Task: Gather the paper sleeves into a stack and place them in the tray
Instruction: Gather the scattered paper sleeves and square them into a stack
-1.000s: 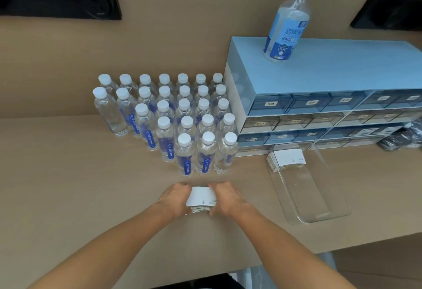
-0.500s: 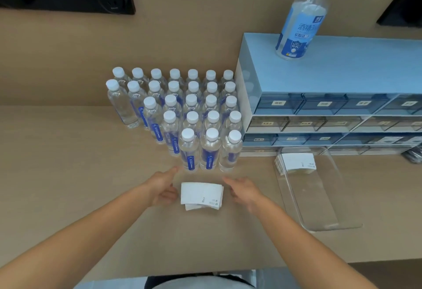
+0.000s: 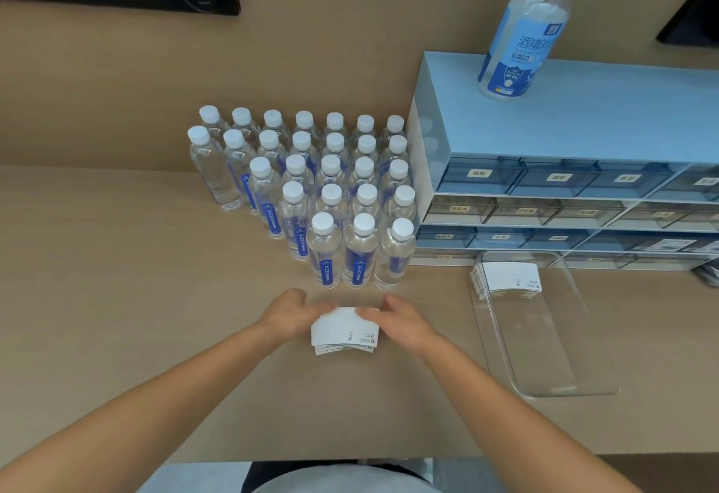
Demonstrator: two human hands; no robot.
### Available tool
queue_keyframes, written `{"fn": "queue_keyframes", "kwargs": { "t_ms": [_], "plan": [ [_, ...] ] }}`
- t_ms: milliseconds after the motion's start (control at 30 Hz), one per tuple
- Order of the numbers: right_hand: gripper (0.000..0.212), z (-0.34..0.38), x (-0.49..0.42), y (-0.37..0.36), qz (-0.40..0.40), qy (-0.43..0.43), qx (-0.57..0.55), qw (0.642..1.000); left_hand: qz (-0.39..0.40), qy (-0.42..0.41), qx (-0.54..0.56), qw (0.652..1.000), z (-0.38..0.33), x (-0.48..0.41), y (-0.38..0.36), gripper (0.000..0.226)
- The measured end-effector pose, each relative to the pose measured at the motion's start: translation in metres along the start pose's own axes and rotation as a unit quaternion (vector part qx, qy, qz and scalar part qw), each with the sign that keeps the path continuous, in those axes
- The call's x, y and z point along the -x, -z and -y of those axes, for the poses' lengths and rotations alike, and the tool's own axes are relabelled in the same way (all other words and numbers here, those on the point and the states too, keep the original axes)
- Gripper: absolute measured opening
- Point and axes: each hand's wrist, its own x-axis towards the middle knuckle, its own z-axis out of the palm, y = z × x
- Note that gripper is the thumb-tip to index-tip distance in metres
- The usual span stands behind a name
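Note:
A stack of white paper sleeves (image 3: 342,333) lies on the wooden table in front of me, its lower edges fanned out a little. My left hand (image 3: 288,313) presses against its left side and my right hand (image 3: 400,321) holds its right side, with fingers over the top edge. A clear plastic tray (image 3: 544,348) lies to the right. A second stack of sleeves (image 3: 505,278) rests in the tray's far end.
Several water bottles (image 3: 330,196) with white caps stand in rows just behind my hands. A blue drawer cabinet (image 3: 564,181) stands at the right back, with a spray bottle (image 3: 521,33) on top. The table's front edge is near my body.
Half a second ago both hands were apart from the stack with fingers spread. Now they have closed in on its two sides again.

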Motion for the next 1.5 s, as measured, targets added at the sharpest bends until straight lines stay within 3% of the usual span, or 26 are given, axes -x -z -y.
{"fn": "queue_keyframes", "kwargs": {
  "t_ms": [67, 133, 167, 233, 367, 433, 567, 767, 1100, 1200, 1300, 1367, 1400, 1433, 1500],
  "plan": [
    [0.087, 0.003, 0.002, 0.002, 0.026, 0.072, 0.168, 0.983, -0.01, -0.118, -0.162, 0.98, -0.001, 0.007, -0.004, 0.077],
    [0.106, 0.008, 0.004, -0.005, 0.03, 0.133, 0.334, 0.933, 0.01, -0.171, -0.255, 0.952, -0.002, 0.009, -0.017, 0.083],
    [0.104, 0.01, 0.004, -0.011, 0.024, 0.167, 0.396, 0.903, 0.013, -0.184, -0.297, 0.937, -0.001, 0.007, -0.024, 0.083],
    [0.093, 0.009, -0.002, -0.022, 0.02, 0.185, 0.479, 0.858, 0.001, -0.187, -0.379, 0.906, 0.0, 0.002, -0.035, 0.069],
    [0.052, 0.007, -0.01, -0.025, -0.007, 0.17, 0.513, 0.841, -0.007, -0.163, -0.416, 0.894, 0.002, -0.005, -0.04, 0.059],
    [0.039, 0.008, -0.01, -0.024, -0.02, 0.177, 0.511, 0.841, -0.012, -0.159, -0.414, 0.896, 0.004, -0.005, -0.04, 0.06],
    [0.034, 0.004, -0.012, -0.022, -0.028, 0.182, 0.49, 0.852, -0.03, -0.17, -0.403, 0.899, 0.009, -0.006, -0.042, 0.057],
    [0.064, 0.012, -0.015, -0.02, 0.008, 0.146, 0.52, 0.841, -0.029, -0.17, -0.412, 0.895, 0.004, -0.006, -0.042, 0.06],
    [0.038, 0.002, -0.009, -0.026, -0.029, 0.163, 0.506, 0.846, -0.03, -0.2, -0.362, 0.91, 0.009, -0.002, -0.039, 0.037],
    [0.042, 0.004, -0.009, -0.028, -0.023, 0.163, 0.509, 0.845, -0.027, -0.188, -0.368, 0.91, 0.008, 0.0, -0.039, 0.041],
    [0.061, 0.002, -0.008, -0.025, -0.017, 0.17, 0.503, 0.847, -0.018, -0.152, -0.378, 0.913, 0.01, 0.001, -0.043, 0.07],
    [0.09, -0.002, -0.007, -0.018, -0.002, 0.164, 0.475, 0.864, -0.011, -0.089, -0.33, 0.94, 0.008, 0.004, -0.041, 0.098],
    [0.101, -0.005, -0.007, -0.013, 0.006, 0.15, 0.43, 0.891, -0.006, -0.053, -0.291, 0.955, 0.006, 0.008, -0.038, 0.106],
    [0.105, -0.006, -0.004, -0.007, 0.006, 0.13, 0.365, 0.922, -0.002, -0.021, -0.247, 0.969, 0.006, 0.009, -0.032, 0.106],
    [0.087, -0.009, 0.001, 0.007, -0.014, 0.077, 0.175, 0.981, 0.013, 0.043, -0.111, 0.993, 0.009, 0.007, -0.016, 0.098]
  ]
}}
